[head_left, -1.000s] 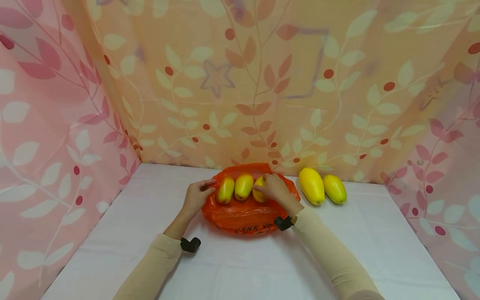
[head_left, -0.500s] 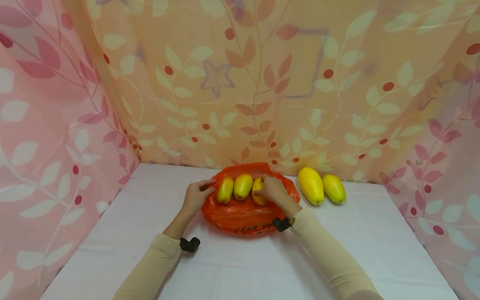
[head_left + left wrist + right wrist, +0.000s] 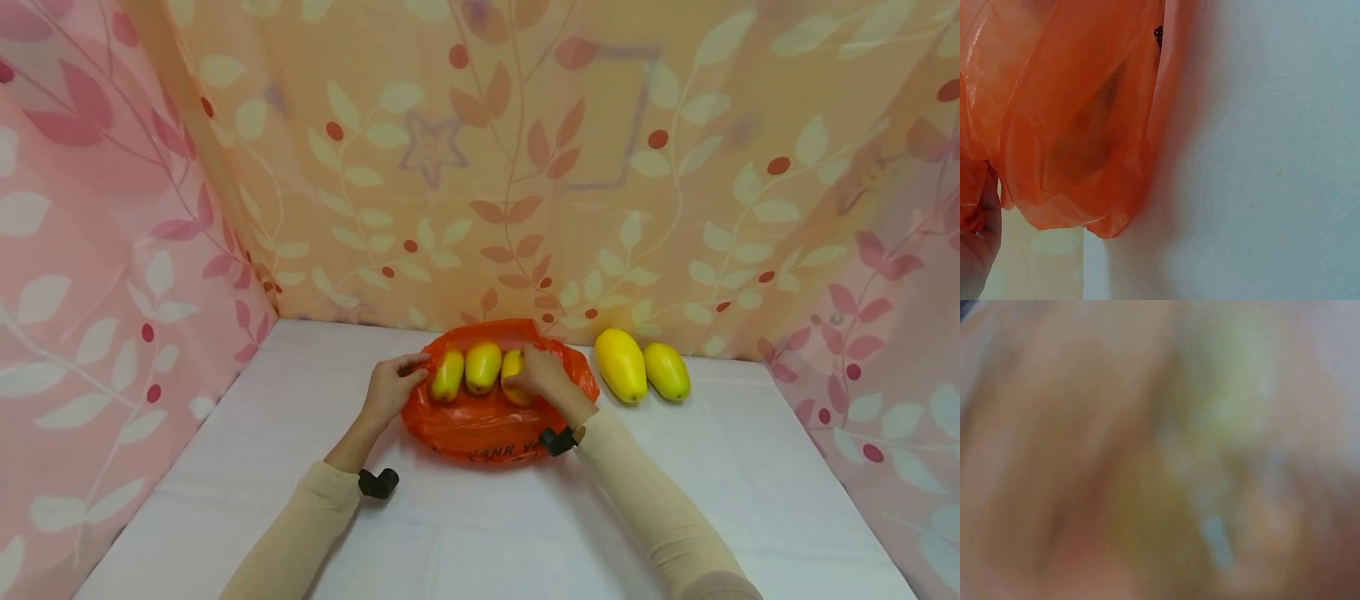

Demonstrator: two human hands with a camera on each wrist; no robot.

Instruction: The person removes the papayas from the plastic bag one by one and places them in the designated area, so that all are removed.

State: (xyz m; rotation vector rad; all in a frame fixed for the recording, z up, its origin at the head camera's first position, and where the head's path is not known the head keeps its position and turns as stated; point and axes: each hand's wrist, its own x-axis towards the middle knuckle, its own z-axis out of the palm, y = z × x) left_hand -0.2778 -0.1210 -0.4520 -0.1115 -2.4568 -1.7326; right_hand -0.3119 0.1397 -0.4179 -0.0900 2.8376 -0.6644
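Left hand (image 3: 390, 388): At the red bag's nine o'clock, a person's hand slants in from seven, fingers angled toward two, thumb beneath; its grip pinches the film, a hold seen at eight o'clock in the left wrist view.
Right hand (image 3: 543, 373): From five o'clock the other arm crosses the bag's edge, fingers pointing toward ten and curled down; the grip closes round the third fruit, though that wrist's own view is heavily blurred.
Red bag (image 3: 480, 425): The thin plastic lies spread on the desk (image 3: 450, 533), its black lettering (image 3: 502, 451) at six o'clock partly legible.
Third fruit (image 3: 512, 367): Yellow and partly hidden by the right hand, it sits just above the bag's middle, toward one o'clock.
Two neighbouring fruits (image 3: 483, 367): Yellow-green, upright in the frame, they line up at the third fruit's nine o'clock, within the bag's outline.
Loose pair (image 3: 622, 367): A larger yellow fruit and a smaller greenish one lie side by side on the desk, past the bag's three o'clock.
Forearms: Both wear beige sleeves (image 3: 300, 529), with a black mount (image 3: 378, 484) at each wrist.
Backdrop (image 3: 435, 242): Leaf-printed cloth rises at twelve o'clock.
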